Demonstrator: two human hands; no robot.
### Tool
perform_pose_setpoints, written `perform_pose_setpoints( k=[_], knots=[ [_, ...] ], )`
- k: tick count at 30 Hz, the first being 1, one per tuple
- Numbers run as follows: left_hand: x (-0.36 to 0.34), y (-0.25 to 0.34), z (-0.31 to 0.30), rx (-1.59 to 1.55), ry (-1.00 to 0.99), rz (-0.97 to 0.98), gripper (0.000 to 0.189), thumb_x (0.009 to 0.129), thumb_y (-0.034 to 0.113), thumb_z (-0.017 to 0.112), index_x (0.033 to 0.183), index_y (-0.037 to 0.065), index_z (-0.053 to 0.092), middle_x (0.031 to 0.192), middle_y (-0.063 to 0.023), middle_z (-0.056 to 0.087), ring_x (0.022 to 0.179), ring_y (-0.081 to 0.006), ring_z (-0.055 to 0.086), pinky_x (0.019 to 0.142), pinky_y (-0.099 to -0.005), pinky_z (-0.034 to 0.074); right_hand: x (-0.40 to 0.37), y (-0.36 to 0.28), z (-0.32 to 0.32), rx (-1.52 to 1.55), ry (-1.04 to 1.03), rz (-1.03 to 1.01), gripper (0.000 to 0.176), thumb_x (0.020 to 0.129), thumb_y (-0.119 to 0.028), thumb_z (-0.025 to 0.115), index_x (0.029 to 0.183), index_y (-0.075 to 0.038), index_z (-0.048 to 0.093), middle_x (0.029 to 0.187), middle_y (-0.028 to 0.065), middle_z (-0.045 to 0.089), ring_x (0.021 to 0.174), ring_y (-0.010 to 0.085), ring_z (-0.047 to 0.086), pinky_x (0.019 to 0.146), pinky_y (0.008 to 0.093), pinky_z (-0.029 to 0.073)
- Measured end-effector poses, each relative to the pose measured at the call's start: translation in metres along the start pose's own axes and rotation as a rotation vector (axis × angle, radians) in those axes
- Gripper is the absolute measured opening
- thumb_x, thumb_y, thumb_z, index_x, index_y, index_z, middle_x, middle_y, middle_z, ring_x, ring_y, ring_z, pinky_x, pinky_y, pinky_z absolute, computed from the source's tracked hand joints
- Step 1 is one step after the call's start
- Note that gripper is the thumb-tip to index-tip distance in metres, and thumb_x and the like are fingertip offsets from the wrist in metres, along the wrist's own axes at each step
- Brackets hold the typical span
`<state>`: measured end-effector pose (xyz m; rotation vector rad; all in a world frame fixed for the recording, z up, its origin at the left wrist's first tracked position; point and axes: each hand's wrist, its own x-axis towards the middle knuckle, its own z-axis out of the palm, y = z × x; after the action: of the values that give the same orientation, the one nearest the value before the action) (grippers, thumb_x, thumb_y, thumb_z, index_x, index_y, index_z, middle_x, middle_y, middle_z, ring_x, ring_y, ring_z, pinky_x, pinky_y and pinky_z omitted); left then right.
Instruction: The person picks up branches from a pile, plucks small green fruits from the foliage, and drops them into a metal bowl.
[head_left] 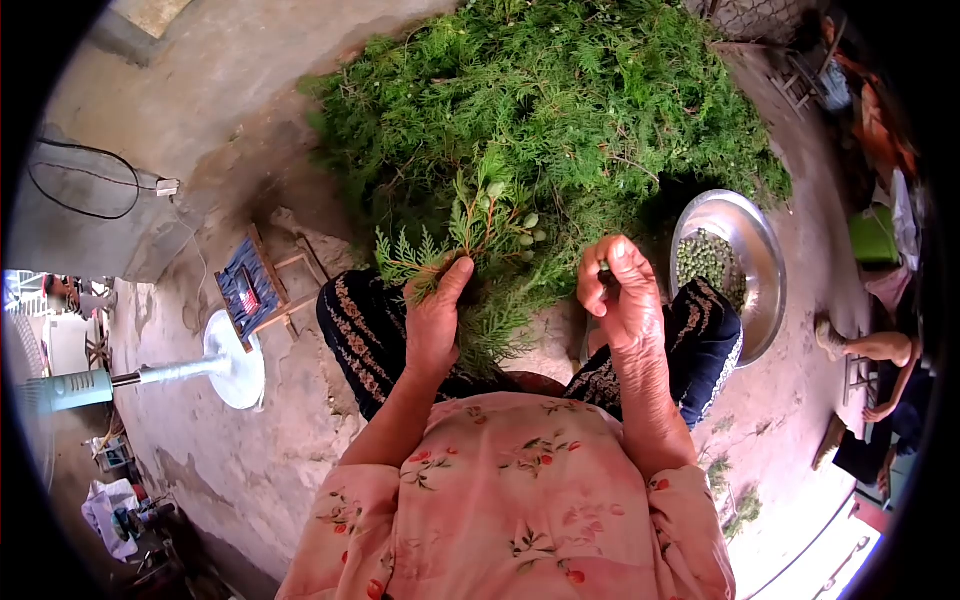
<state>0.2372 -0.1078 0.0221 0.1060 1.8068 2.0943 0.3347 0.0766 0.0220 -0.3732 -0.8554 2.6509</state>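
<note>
My left hand [434,318] is closed around the stem of a leafy conifer sprig [470,225], thumb on top. A few pale green cones [530,230] show on the sprig's right side. To the right of the sprig and apart from it, my right hand [622,290] is raised with its fingers curled towards the thumb; whatever is in them, if anything, is hidden. Just right of that hand stands a shiny metal basin [765,280], holding many small green cones [703,262]. More cut greenery hangs below my left hand, between my knees.
A large heap of conifer branches [560,110] lies in front of me. On the left are a small folding stool [262,290] and a standing fan [150,375]. At the far right another person's bare leg [870,347] and arm show. Loose sprigs [743,510] lie on the floor at right.
</note>
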Motion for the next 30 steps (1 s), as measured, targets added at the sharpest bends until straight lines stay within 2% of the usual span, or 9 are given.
perform_pose_setpoints(
  k=[4, 6, 7, 11, 14, 15, 18, 23, 30],
  knots=[
    [-0.004, -0.008, -0.008, -0.133, -0.059, -0.125, 0.024, 0.082, 0.009, 0.06, 0.103, -0.003, 0.058, 0.093, -0.0058, 0.062, 0.086, -0.0169, 0.058, 0.081, -0.0312, 0.044, 0.002, 0.003, 0.02, -0.188, 0.263, 0.051, 0.009, 0.082, -0.014, 0.063, 0.087, -0.007, 0.064, 0.072, 0.0027, 0.061, 0.049, 0.0069, 0.049, 0.038, 0.018, 0.033],
    [-0.003, -0.028, -0.022, 0.511, -0.199, 0.304, 0.025, 0.08, 0.004, 0.059, 0.104, -0.001, 0.059, 0.099, -0.0106, 0.062, 0.093, -0.0245, 0.057, 0.085, -0.0335, 0.042, 0.002, 0.0, 0.018, -0.292, 0.205, -0.008, 0.011, 0.08, -0.012, 0.064, 0.09, -0.006, 0.064, 0.076, 0.0034, 0.061, 0.051, 0.0069, 0.049, 0.04, 0.0178, 0.034],
    [-0.002, -0.019, -0.009, -0.064, -0.114, -0.07, 0.027, 0.078, 0.001, 0.057, 0.105, 0.001, 0.059, 0.107, -0.0142, 0.06, 0.099, -0.0287, 0.055, 0.088, -0.0345, 0.042, 0.002, -0.001, 0.018, -0.396, 0.142, -0.064, 0.015, 0.079, -0.01, 0.065, 0.093, -0.005, 0.065, 0.08, 0.0042, 0.062, 0.054, 0.0069, 0.049, 0.042, 0.0176, 0.036],
    [-0.006, -0.019, -0.005, -0.08, -0.13, -0.053, 0.027, 0.078, 0.001, 0.055, 0.105, 0.002, 0.059, 0.11, -0.0139, 0.059, 0.101, -0.0271, 0.055, 0.09, -0.0339, 0.041, 0.004, 0.007, 0.037, -0.842, -0.111, -0.388, 0.015, 0.076, -0.002, 0.067, 0.09, -0.002, 0.066, 0.077, 0.0021, 0.059, 0.07, 0.0086, 0.053, 0.063, 0.021, 0.044],
    [-0.011, -0.016, -0.013, 0.655, -0.243, 0.381, 0.026, 0.077, 0.001, 0.055, 0.102, 0.002, 0.06, 0.109, -0.0144, 0.06, 0.104, -0.0271, 0.054, 0.091, -0.0345, 0.04, 0.004, 0.01, 0.045, -0.973, -0.058, -0.286, 0.012, 0.077, -0.002, 0.066, 0.089, -0.001, 0.065, 0.078, 0.0027, 0.059, 0.07, 0.009, 0.052, 0.063, 0.0215, 0.043],
    [-0.005, -0.027, -0.01, 0.088, -0.127, 0.015, 0.025, 0.076, 0.0, 0.054, 0.1, 0.002, 0.061, 0.108, -0.0151, 0.06, 0.106, -0.0287, 0.052, 0.091, -0.0368, 0.038, 0.004, 0.011, 0.044, -0.973, -0.058, -0.286, 0.012, 0.077, -0.002, 0.066, 0.089, -0.001, 0.065, 0.078, 0.0027, 0.059, 0.07, 0.009, 0.052, 0.063, 0.0215, 0.043],
    [0.0, -0.027, -0.012, -0.112, -0.152, -0.051, 0.026, 0.074, -0.002, 0.054, 0.099, 0.002, 0.061, 0.107, -0.016, 0.059, 0.103, -0.0305, 0.052, 0.091, -0.0386, 0.037, 0.004, 0.01, 0.04, -0.697, 0.094, -0.226, 0.011, 0.077, -0.007, 0.067, 0.088, -0.006, 0.068, 0.068, -0.0043, 0.059, 0.047, 0.0018, 0.039, 0.042, 0.0171, 0.031],
    [-0.004, -0.004, 0.01, -0.333, -0.023, -0.117, 0.013, 0.083, 0.007, 0.06, 0.095, 0.002, 0.062, 0.103, -0.0031, 0.06, 0.093, -0.0132, 0.054, 0.081, -0.0279, 0.043, -0.004, 0.001, 0.036, -0.708, 0.002, -0.149, 0.014, 0.077, -0.006, 0.067, 0.091, -0.005, 0.067, 0.074, -0.0008, 0.06, 0.056, 0.0046, 0.047, 0.05, 0.0176, 0.038],
    [-0.01, 0.014, 0.015, -0.111, -0.019, -0.054, 0.018, 0.079, 0.011, 0.066, 0.094, 0.002, 0.063, 0.089, -0.002, 0.064, 0.078, -0.0104, 0.057, 0.074, -0.0246, 0.045, -0.007, 0.017, 0.043, -0.894, -0.191, -0.136, 0.014, 0.077, -0.003, 0.066, 0.091, -0.002, 0.064, 0.078, 0.0025, 0.06, 0.069, 0.0079, 0.052, 0.062, 0.0208, 0.044]
  ],
)
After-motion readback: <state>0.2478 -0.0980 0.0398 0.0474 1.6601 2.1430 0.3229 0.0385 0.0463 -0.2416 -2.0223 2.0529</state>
